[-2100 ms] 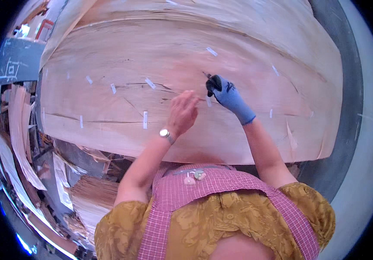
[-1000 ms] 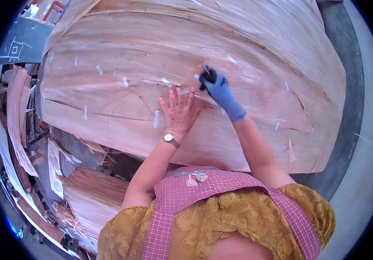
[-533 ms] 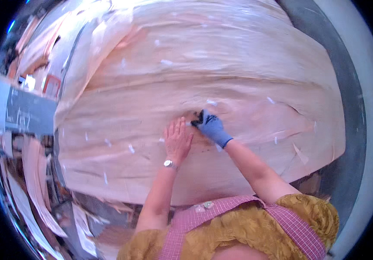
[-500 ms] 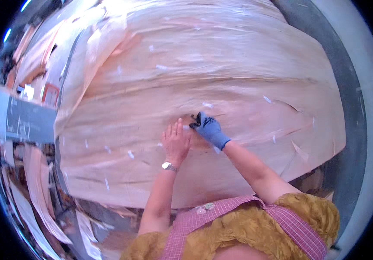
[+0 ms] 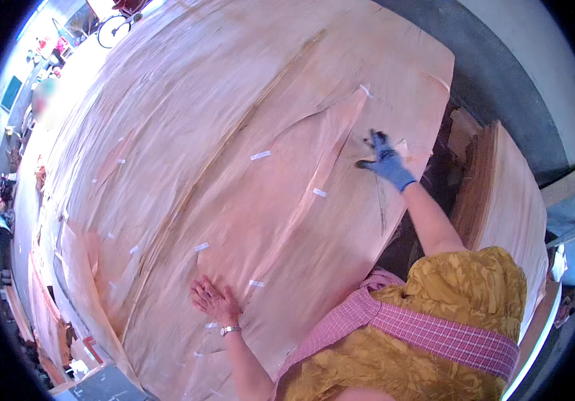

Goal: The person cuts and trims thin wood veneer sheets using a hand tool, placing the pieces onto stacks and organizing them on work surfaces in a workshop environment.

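Note:
A broad sheet of pale pinkish wood veneer (image 5: 314, 260) lies in front of me, with cracks and darker grain lines running across it. Short pieces of white tape (image 5: 261, 156) are stuck on it in several places. My left hand (image 5: 217, 302), bare with a wristwatch, rests palm down on the veneer, fingers spread, close to a tape piece. Farther to the right, my right hand (image 5: 386, 162) wears a blue glove with dark fingertips. Its thumb and fingers are apart, over the veneer beside a narrow split and a small raised flake (image 5: 402, 147). I cannot tell whether the glove touches the surface.
A stack of veneer sheets (image 5: 494, 194) stands to the right, past a dark gap beside the sheet's edge. At the lower left is a grey board (image 5: 104, 384). A bicycle wheel (image 5: 114, 31) shows at the far left, and a grey wall curves along the right.
My view has turned toward the right end of the sheet. My hands, close together before at a tape piece, are now far apart; the right fingers have spread from a pinch-like pose.

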`<state>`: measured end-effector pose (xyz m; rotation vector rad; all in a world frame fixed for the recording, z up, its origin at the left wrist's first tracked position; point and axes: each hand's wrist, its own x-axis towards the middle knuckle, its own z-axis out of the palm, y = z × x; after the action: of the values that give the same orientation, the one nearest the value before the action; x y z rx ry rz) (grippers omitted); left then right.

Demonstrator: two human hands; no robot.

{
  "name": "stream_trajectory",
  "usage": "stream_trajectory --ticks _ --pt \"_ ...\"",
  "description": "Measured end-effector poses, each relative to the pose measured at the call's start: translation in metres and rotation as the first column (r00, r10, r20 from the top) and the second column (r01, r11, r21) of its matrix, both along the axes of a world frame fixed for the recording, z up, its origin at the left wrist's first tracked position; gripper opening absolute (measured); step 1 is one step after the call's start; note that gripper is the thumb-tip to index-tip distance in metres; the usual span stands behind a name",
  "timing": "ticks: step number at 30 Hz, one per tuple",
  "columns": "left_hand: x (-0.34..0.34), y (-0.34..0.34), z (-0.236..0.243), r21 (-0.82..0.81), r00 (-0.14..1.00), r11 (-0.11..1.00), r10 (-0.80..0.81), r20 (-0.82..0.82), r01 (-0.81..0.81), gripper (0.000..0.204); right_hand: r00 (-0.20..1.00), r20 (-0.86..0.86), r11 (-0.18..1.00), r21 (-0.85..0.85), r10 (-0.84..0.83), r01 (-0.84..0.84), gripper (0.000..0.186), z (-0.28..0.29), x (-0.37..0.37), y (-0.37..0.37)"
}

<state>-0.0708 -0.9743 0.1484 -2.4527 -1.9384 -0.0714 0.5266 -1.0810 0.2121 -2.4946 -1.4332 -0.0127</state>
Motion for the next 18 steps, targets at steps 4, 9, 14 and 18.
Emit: stream_trajectory --ticks 4,9,14,18 --pt "-0.017 0.003 0.021 0.01 0.992 0.997 -0.082 0.099 0.082 0.064 0.975 -0.217 0.996 -0.063 0.048 -0.063 0.043 -0.057 0.059 -0.06" --pt "-0.026 0.095 0.057 -0.048 0.969 0.99 0.142 0.201 -0.135 0.072 0.371 -0.761 0.506 0.638 0.533 0.581 0.049 -0.118 0.176 -0.227" --pt "-0.227 0.165 0.069 0.355 0.864 0.795 0.495 0.087 -0.491 0.099 0.858 -0.307 0.909 -0.074 -0.412 0.41 0.059 -0.071 0.092 -0.317" --pt "-0.293 0.242 0.088 0.233 0.693 0.652 0.672 0.261 -0.721 0.11 0.721 -0.183 0.734 -0.313 -0.669 0.602 0.053 -0.031 0.002 -0.425"
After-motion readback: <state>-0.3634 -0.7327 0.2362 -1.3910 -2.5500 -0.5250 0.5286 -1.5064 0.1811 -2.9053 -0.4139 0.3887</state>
